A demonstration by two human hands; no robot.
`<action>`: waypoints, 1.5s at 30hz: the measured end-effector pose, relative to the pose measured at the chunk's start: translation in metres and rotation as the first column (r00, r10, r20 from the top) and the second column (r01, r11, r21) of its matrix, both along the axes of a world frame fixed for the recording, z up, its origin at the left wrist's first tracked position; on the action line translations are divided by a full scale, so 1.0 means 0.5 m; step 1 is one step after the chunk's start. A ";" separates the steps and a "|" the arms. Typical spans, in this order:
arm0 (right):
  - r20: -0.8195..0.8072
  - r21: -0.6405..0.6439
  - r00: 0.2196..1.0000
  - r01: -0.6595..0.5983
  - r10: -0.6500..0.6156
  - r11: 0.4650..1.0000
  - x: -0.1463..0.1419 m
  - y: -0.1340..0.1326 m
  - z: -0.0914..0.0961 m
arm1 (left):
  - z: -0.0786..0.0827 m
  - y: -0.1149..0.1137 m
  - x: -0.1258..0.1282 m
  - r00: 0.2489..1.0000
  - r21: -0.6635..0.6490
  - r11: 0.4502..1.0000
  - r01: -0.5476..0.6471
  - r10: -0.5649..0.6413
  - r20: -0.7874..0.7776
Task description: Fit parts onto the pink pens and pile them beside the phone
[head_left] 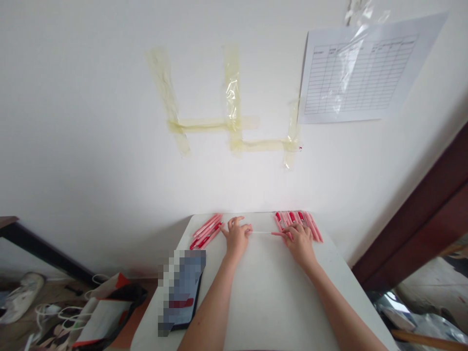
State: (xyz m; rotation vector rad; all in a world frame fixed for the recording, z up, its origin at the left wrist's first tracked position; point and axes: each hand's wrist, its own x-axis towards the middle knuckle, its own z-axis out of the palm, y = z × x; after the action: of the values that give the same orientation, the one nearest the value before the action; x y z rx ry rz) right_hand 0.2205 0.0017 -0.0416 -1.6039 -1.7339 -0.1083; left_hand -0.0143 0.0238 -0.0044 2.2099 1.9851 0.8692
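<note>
Between my hands a pink pen is drawn apart in a level line. My left hand (237, 240) pinches a small pink end piece (250, 227) of it between thumb and finger, the other fingers raised. From there a thin white refill (262, 232) runs across to the pink pen barrel (277, 234), which my right hand (300, 243) grips. Just left of my left hand lies a loose pile of pink and red pens (207, 228). A row of similar pens (312, 226) lies behind my right hand, which partly covers it.
The white table (270, 302) stands against a wall bearing yellowed tape (208, 126) and a printed sheet (360, 73). A phone (186, 292), partly pixelated, lies at the table's left edge. Bags (106, 317) and cables are on the floor at left; dark red wood (413, 219) rises at right.
</note>
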 end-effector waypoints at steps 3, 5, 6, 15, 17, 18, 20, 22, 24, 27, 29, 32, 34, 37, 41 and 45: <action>-0.034 0.022 0.999 0.007 -0.007 1.000 0.005 0.000 0.008 | 0.000 -0.001 -0.003 1.000 0.016 1.000 -0.014 0.014 0.009; -0.048 0.039 0.999 0.017 -0.016 0.999 0.008 -0.001 0.013 | -0.001 0.000 -0.006 1.000 0.031 0.999 -0.026 0.026 0.012; -0.051 0.043 0.998 0.022 -0.020 0.999 0.009 -0.002 0.016 | -0.001 0.000 -0.007 0.999 0.033 0.999 -0.030 0.030 0.012; -0.049 0.038 0.999 0.024 -0.022 0.999 0.009 -0.002 0.016 | 0.004 -0.003 -0.008 1.000 0.041 0.999 -0.021 0.021 0.009; -0.044 0.045 0.999 0.005 -0.003 0.999 0.009 0.001 0.011 | 0.004 -0.004 -0.007 1.000 0.051 0.999 -0.018 0.018 0.001; -0.040 0.047 0.999 -0.007 0.009 0.999 0.008 0.001 0.009 | 0.004 -0.004 -0.006 1.000 0.057 0.998 -0.016 0.016 -0.003; -0.029 0.046 0.999 -0.032 0.033 0.998 0.005 0.002 0.006 | 0.004 -0.006 -0.002 1.000 0.069 0.998 -0.008 0.008 -0.008; -0.019 0.044 0.998 -0.051 0.052 0.998 0.001 0.000 0.005 | 0.004 -0.010 0.003 1.000 0.084 0.996 0.009 -0.009 -0.007; -0.011 0.041 0.997 -0.070 0.070 0.997 -0.005 -0.003 0.007 | 0.004 -0.014 0.011 0.999 0.093 0.995 0.033 -0.032 -0.006; -0.001 0.034 0.995 -0.101 0.101 0.994 -0.014 -0.010 0.014 | 0.004 -0.022 0.022 0.996 0.085 0.993 0.088 -0.086 -0.016; 0.007 0.028 0.993 -0.117 0.117 0.993 -0.018 -0.013 0.019 | 0.004 -0.026 0.027 0.992 0.074 0.990 0.124 -0.122 -0.024; 0.014 0.005 0.989 -0.146 0.146 0.989 -0.020 -0.015 0.026 | 0.004 -0.029 0.030 0.989 0.065 0.987 0.146 -0.145 -0.025; 0.018 -0.003 0.986 -0.167 0.167 0.986 -0.021 -0.017 0.030 | 0.003 -0.030 0.031 0.988 0.062 0.986 0.152 -0.151 -0.025; 0.041 -0.001 0.982 -0.186 0.186 0.983 -0.025 -0.021 0.033 | 0.003 -0.030 0.032 0.987 0.064 0.985 0.159 -0.158 -0.025; 0.095 0.014 0.974 -0.207 0.205 0.978 -0.031 -0.023 0.029 | 0.003 -0.031 0.033 0.987 0.053 0.986 0.159 -0.158 -0.021; 0.123 0.047 0.970 -0.215 0.208 0.975 -0.038 -0.024 0.027 | 0.006 -0.033 0.033 0.984 0.037 0.984 0.177 -0.176 -0.032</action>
State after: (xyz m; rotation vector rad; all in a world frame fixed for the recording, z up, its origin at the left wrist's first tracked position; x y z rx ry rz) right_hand 0.2016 -0.0104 -0.0280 -1.3838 -1.9629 -0.1511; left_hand 0.0024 0.0072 -0.0016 2.3885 1.7636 0.8662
